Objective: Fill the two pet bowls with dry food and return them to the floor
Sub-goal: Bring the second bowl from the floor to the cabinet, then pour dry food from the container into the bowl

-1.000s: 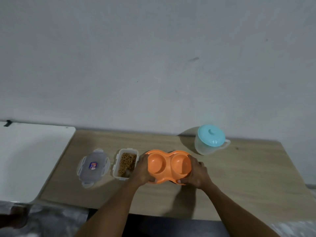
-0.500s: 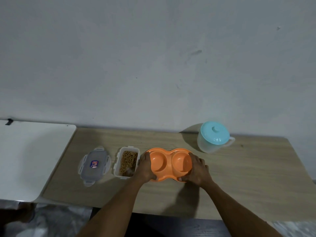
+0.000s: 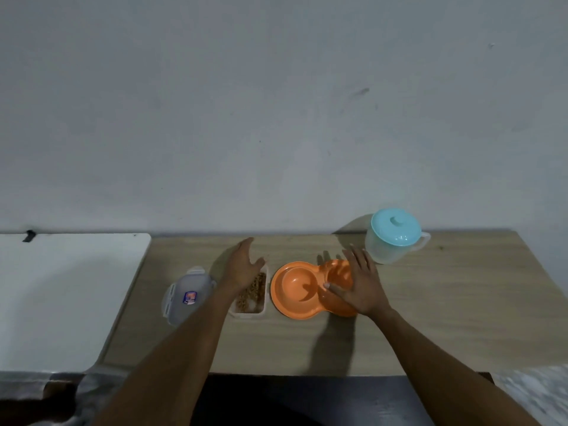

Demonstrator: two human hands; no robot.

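Note:
An orange double pet bowl [image 3: 296,285] lies on the wooden table [image 3: 445,309], both wells without food. My right hand [image 3: 359,285] hovers over its right well, fingers spread, holding nothing. Left of the bowl stands an open clear container of dry food [image 3: 253,298]. My left hand [image 3: 244,265] is open above the container's far end, fingers apart. The container's grey lid [image 3: 187,295] lies flat further left.
A clear jug with a turquoise lid [image 3: 393,238] stands at the back right, close to my right hand. A white table [image 3: 61,293] adjoins on the left. The grey wall runs along the back edge.
Both hands have let go of the orange bowl, which now rests on the table. The left hand moved left over the food container; the right hand lifted with fingers spread.

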